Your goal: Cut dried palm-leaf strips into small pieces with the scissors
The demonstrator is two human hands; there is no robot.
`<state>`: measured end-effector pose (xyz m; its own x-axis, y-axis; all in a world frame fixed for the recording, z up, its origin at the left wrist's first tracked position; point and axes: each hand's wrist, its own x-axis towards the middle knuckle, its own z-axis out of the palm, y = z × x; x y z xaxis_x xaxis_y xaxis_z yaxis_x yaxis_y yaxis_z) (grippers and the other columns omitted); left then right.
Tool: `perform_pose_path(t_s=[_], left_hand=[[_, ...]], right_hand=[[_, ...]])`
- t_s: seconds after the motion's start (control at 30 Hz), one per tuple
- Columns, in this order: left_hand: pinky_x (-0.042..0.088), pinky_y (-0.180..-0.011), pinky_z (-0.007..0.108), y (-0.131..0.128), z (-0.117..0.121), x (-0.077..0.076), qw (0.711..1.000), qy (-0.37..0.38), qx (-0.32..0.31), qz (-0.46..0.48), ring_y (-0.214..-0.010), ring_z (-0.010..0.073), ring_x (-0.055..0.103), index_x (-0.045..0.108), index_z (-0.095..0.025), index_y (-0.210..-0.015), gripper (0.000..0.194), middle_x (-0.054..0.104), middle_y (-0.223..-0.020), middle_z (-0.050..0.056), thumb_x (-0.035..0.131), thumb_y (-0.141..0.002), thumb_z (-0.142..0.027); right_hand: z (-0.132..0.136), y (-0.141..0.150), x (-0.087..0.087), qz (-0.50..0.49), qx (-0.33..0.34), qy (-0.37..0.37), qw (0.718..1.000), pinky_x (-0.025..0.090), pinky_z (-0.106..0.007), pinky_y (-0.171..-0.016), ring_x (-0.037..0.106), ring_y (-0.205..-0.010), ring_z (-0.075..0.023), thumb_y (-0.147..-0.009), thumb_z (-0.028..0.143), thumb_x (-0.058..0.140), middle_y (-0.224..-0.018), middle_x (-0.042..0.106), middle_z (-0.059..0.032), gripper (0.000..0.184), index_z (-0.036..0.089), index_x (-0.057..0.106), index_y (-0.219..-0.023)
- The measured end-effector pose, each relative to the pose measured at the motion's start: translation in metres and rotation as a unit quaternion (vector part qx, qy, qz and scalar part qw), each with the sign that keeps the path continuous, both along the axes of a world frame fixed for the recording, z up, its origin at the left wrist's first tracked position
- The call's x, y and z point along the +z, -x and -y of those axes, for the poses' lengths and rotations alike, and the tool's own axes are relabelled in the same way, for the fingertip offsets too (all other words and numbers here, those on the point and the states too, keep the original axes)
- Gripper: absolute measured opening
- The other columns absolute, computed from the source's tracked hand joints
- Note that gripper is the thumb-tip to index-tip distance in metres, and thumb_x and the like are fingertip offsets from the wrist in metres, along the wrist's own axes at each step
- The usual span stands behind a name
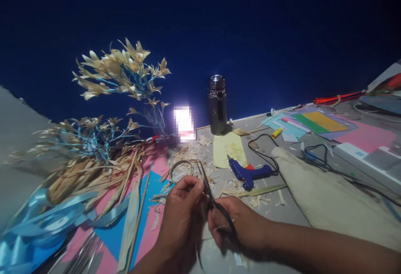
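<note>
A pair of scissors [226, 213] is in my right hand [241, 221], its fingers closed round the dark handles and the blades pointing up and away. Close beside the blades, my left hand [181, 207] is closed in a pinch, thumb against fingers. What it pinches is mostly hidden; a thin strip hangs below, between the hands. Just beyond my left fingers lies a roll of tape [172, 173], seen as a ring. Pale dried husk scraps [188, 155] are scattered around it. A blue glue gun [249, 173] rests on the table beyond my right hand.
Dried husk flowers on blue stems [125, 77] stand at the left, above light blue ribbon [59, 213] and long husk strips [133, 219]. A dark flask [217, 107] stands at the back. Rightward are a cream cloth [316, 186], a black cord [263, 137] and coloured sheets [326, 121].
</note>
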<state>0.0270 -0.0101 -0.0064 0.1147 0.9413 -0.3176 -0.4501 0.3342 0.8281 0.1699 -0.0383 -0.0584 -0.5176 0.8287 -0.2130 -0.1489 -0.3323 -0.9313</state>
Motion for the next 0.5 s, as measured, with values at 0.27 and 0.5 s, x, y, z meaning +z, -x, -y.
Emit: perform_pose_path(t_s=[0.27,0.5], left_hand=[[0.039,-0.046,0.018,-0.0006,-0.0005,-0.0014,1.0,0.012,0.004,-0.007,-0.045,0.0073,0.049,0.057,-0.018,-0.069,0.042,0.056,-0.057,-0.006,0.092,-0.055,-0.034],[0.038,-0.046,0.019,-0.001,0.0002,-0.0012,1.0,0.025,0.002,-0.002,-0.046,0.0084,0.051,0.056,-0.018,-0.07,0.042,0.057,-0.057,-0.005,0.092,-0.054,-0.034]], right_hand=[[0.0007,0.0019,0.0015,0.011,-0.005,0.019,1.0,0.023,-0.02,-0.042,0.037,-0.044,-0.0062,-0.08,0.056,0.072,-0.055,0.051,0.0041,0.044,0.016,0.056,-0.069],[-0.0003,0.0032,0.0064,0.031,-0.017,0.025,0.999,0.023,-0.02,-0.041,0.036,-0.043,-0.0055,-0.079,0.046,0.069,-0.055,0.052,0.0042,0.036,0.016,0.054,-0.065]])
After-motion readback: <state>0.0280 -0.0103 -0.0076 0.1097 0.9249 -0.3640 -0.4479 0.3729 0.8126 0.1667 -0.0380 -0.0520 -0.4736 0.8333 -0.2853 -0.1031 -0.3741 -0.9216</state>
